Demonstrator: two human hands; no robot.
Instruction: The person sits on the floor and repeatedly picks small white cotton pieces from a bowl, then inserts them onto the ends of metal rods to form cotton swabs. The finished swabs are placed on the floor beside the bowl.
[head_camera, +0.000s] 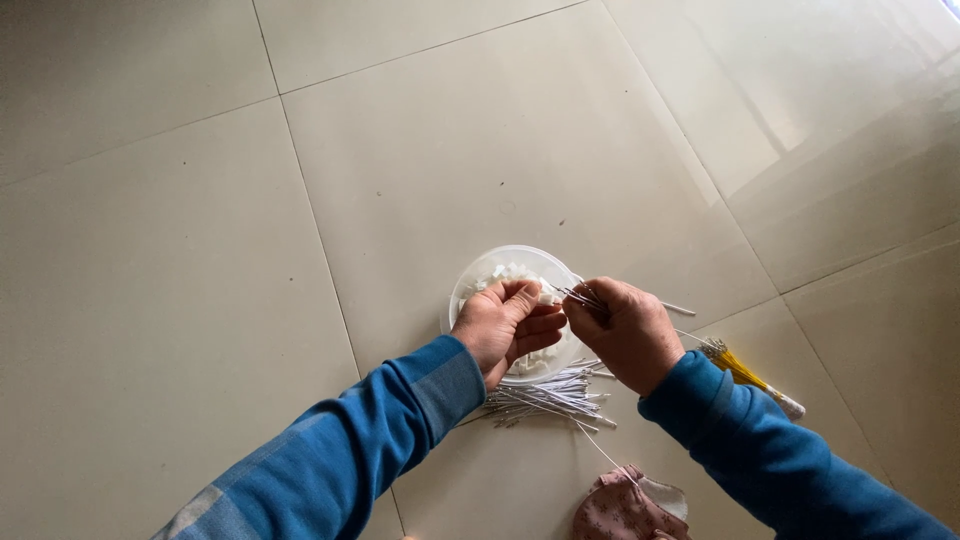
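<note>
A: Head view: what's in hand?

B: The left hand (508, 330) pinches a small white piece (546, 297) over the clear bowl (470, 280) of white pieces; the right hand (625, 335) is clenched around thin white wires (578, 297), tips at that piece (fitting one in, I'd judge).

A: Next?

B: Steady alignment. More wires (545, 400) lie near the bowl, a yellow-tipped bundle (745, 375) right.

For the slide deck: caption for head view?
Two hands fit thin wires into white pieces over a clear bowl.
</note>
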